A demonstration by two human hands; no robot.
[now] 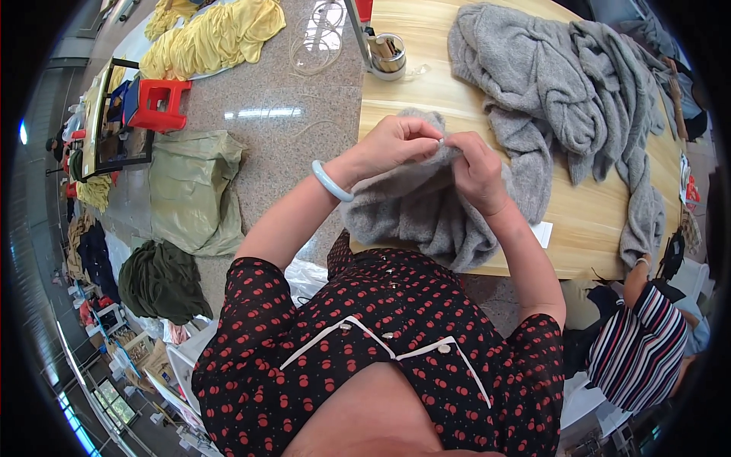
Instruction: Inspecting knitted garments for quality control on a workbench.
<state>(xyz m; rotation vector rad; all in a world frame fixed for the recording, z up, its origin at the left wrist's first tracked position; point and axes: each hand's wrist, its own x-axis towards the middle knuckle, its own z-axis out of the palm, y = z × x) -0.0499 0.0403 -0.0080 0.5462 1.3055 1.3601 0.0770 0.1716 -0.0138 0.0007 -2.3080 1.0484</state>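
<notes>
Nearest you is your own dark blouse (pixel 381 358) with red dots and white piping. Above it, a grey knit (pixel 415 209) lies bunched at the near edge of the tabletop (pixel 586 213), part of it hanging over toward your lap. Both your hands meet at its top fold. Your left hand (pixel 392 145), with a pale bangle (pixel 331 181) on the wrist, has its grip closed, thumb and fingertips pinching the knit's edge along with something small and shiny, too small to make out. Your right hand (pixel 476 171) is just beside it, fingertips nearly touching the left, its grip also closed on the same fold of knit.

A white paper slip (pixel 542 232) lies on the wood just right of your right forearm. Farther back, a big pile of grey knits (pixel 563 91) spreads across the tabletop's right half, one sleeve trailing down the right edge. At the tabletop's far left corner stands a metal cup (pixel 388 55) holding sticks.

Left of the tabletop, on the floor, lie an olive sack (pixel 194 186) and a dark green bundle (pixel 160 278); beyond them a red stool (pixel 156 103) and yellow cloth (pixel 217 34). At the right edge sits a person in a striped top (pixel 640 346).
</notes>
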